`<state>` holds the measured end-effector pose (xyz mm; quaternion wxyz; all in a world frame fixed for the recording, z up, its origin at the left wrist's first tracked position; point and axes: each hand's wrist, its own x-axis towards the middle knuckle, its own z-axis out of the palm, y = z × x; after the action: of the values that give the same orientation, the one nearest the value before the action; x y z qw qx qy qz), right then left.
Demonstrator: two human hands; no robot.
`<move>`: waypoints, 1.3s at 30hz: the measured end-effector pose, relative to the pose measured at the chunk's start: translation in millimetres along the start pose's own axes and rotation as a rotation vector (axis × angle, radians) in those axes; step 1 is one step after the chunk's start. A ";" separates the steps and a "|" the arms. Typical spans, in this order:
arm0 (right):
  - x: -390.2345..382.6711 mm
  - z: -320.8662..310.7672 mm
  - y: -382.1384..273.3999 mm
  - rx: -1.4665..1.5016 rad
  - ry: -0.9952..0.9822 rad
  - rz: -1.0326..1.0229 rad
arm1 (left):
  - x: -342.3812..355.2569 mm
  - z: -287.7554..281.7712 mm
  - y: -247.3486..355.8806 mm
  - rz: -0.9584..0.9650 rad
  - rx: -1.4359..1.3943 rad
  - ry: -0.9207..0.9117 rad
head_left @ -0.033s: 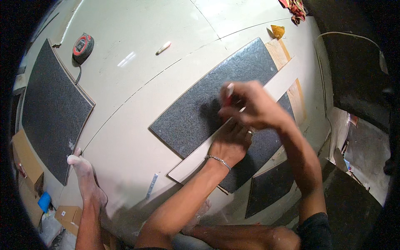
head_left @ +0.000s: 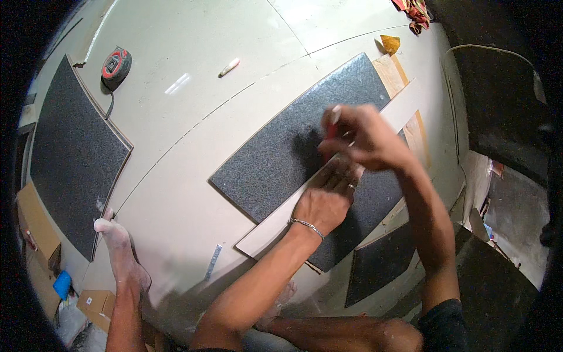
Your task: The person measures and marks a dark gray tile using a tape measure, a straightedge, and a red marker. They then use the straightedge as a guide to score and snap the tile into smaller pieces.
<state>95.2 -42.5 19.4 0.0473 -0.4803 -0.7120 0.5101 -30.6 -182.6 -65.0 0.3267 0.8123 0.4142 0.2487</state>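
A dark grey speckled tile (head_left: 281,141) lies aslant on the floor, with a long pale strip (head_left: 267,230) laid across it. My left hand (head_left: 325,202) rests on that strip, its fingers stretched out and pressing down. Above the strip's far edge, my right hand (head_left: 366,138) is closed round a slim red pen-like tool with a white end (head_left: 333,120). Motion blurs the fingers and the tool, and its tip is hidden. More dark tile (head_left: 375,202) shows on the near side of the strip.
Another dark tile (head_left: 76,152) lies at the left, beside a tape measure (head_left: 116,67) and my bare foot (head_left: 120,249). A whitish stick (head_left: 229,67) and a small ruler-like strip (head_left: 213,262) are on the floor. Cardboard boxes (head_left: 97,305) sit at lower left; a yellow scrap (head_left: 390,44) lies far right.
My right hand has shifted slightly to the right and away from me, along the pale strip, with the red tool in it. My left hand has stayed in place.
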 end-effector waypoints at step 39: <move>9.0 92.8 -37.4 0.217 -0.034 -0.235 | 3.9 13.4 -2.1 0.024 0.195 -0.168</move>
<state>14.9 -99.8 0.4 0.1462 -0.3773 -0.7046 0.5830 -20.5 -182.7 -75.0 0.2768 0.8630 0.3980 0.1422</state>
